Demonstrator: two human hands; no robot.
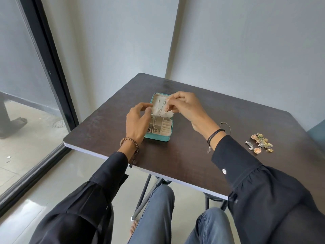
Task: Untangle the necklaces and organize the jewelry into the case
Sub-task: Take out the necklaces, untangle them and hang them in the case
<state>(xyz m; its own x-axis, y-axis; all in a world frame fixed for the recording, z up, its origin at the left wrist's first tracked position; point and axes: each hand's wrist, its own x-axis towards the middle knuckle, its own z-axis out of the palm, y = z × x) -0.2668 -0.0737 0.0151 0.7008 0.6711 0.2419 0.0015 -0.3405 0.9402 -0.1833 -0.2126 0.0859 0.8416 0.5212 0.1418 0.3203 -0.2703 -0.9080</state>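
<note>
A small teal jewelry case (158, 138) lies open on the dark table (193, 155), its cream lid raised at the back. My right hand (182, 106) pinches a thin necklace chain (165, 112) in front of the lid. The chain runs down toward the case's left compartments, where a tangle of chains and rings (152, 129) lies. My left hand (139, 118) hovers at the case's left side, fingers curled by the lid's edge; whether it holds the chain I cannot tell.
A pile of colourful earrings and shell pieces (262, 143) lies at the table's right. A thin dark cord (226, 125) lies behind my right wrist. A glass door stands to the left. Walls close the corner behind the table.
</note>
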